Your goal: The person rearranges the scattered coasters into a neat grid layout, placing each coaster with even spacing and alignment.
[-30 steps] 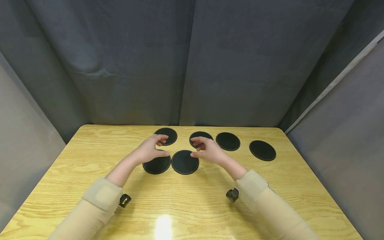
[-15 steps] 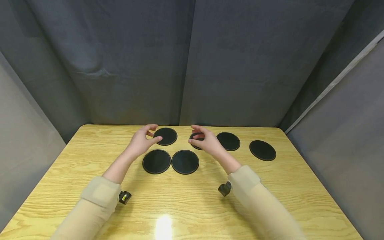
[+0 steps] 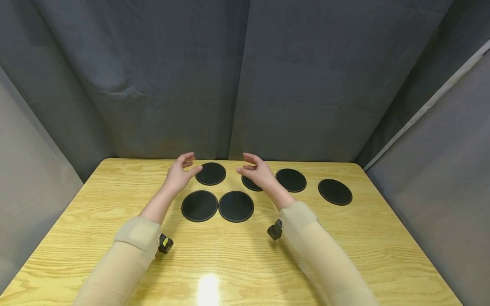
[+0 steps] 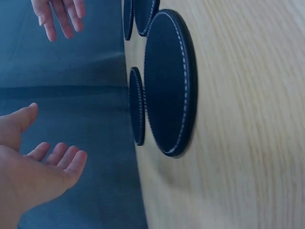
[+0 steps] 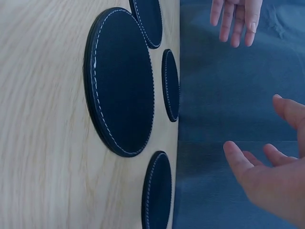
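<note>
Round black coasters with pale stitched rims lie flat on the table. My left hand (image 3: 179, 173) hovers just left of the back-left coaster (image 3: 212, 174), fingers loosely bent and thumb apart. Its palm and fingers (image 4: 76, 167) hold nothing in the left wrist view. Opposite it, my right hand (image 3: 259, 171) hangs over the back-middle coaster (image 3: 250, 183) and hides part of it. In the right wrist view its fingers (image 5: 236, 157) are spread with nothing between them. Two front coasters, a left one (image 3: 199, 206) and a right one (image 3: 236, 206), sit edge to edge nearer me.
To the right lie another coaster (image 3: 291, 180) and a far-right coaster (image 3: 335, 191). The wooden table (image 3: 214, 250) ends at a dark grey curtain (image 3: 172, 85) behind. Lighter grey panels flank both sides. Small black wrist cameras, left (image 3: 165, 243) and right (image 3: 274, 230), stick out from the sleeves.
Both hands have moved away from me, off the front coasters and toward the table's back edge. The left one has also shifted left. All coasters stay where they were.
</note>
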`<control>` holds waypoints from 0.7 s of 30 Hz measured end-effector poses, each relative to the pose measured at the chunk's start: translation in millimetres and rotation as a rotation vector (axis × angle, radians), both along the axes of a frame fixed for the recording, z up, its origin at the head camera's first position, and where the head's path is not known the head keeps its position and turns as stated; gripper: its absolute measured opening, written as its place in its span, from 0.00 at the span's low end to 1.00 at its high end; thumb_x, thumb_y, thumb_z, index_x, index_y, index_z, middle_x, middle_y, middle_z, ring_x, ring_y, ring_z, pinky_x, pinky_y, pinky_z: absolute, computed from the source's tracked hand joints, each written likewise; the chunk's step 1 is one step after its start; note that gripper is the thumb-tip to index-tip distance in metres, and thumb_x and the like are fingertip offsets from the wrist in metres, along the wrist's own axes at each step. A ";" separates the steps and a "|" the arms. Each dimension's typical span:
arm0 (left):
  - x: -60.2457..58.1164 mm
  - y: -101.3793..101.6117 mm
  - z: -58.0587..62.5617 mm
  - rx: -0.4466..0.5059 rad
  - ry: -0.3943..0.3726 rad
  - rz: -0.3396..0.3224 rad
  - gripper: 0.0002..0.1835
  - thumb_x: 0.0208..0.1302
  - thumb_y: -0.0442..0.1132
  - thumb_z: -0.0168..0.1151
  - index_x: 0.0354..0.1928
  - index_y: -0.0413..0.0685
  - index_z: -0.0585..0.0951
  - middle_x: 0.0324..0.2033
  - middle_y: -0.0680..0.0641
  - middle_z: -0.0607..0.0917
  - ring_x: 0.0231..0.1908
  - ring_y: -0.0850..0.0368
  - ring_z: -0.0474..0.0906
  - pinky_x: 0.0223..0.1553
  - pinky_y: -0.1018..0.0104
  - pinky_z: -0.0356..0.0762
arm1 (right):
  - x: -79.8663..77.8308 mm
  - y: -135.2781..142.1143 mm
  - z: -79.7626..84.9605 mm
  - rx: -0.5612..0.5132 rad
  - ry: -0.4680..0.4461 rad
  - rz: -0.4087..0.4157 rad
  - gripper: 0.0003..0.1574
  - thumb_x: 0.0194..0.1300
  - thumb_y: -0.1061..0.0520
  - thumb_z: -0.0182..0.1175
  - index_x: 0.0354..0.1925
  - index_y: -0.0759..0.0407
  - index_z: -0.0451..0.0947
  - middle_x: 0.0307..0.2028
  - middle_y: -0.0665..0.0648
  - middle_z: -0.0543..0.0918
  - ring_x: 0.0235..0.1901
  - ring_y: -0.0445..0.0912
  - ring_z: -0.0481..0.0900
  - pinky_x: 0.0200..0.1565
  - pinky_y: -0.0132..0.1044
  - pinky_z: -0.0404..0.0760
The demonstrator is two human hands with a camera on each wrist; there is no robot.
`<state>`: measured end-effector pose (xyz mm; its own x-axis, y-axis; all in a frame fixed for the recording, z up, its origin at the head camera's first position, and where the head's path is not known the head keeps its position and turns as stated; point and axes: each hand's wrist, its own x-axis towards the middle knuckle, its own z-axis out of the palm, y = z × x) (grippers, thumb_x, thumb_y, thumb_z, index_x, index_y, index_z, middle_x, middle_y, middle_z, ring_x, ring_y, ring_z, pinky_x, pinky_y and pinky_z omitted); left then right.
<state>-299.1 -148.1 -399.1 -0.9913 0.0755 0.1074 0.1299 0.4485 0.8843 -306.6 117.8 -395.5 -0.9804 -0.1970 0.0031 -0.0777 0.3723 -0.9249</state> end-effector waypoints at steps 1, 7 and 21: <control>-2.4 -0.5 -2.0 0.009 -0.011 0.002 0.35 0.64 0.44 0.62 0.69 0.43 0.61 0.65 0.40 0.67 0.65 0.43 0.63 0.61 0.48 0.67 | -2.1 -1.2 -1.6 -0.007 -0.008 -0.003 0.42 0.62 0.52 0.63 0.70 0.50 0.58 0.68 0.59 0.63 0.62 0.53 0.69 0.61 0.49 0.69; -16.0 -2.6 -16.3 0.077 -0.122 -0.004 0.37 0.65 0.45 0.60 0.71 0.43 0.56 0.68 0.40 0.63 0.66 0.42 0.62 0.62 0.50 0.65 | -12.9 -9.1 -14.0 -0.068 -0.080 0.015 0.46 0.63 0.51 0.62 0.73 0.48 0.51 0.71 0.58 0.57 0.66 0.53 0.65 0.63 0.47 0.67; -36.6 0.2 -42.2 0.098 -0.214 -0.018 0.40 0.65 0.43 0.60 0.72 0.41 0.52 0.69 0.36 0.58 0.67 0.40 0.57 0.64 0.50 0.62 | -29.2 -28.2 -36.3 -0.128 -0.170 0.010 0.47 0.61 0.57 0.64 0.72 0.53 0.51 0.71 0.62 0.55 0.66 0.56 0.63 0.63 0.48 0.67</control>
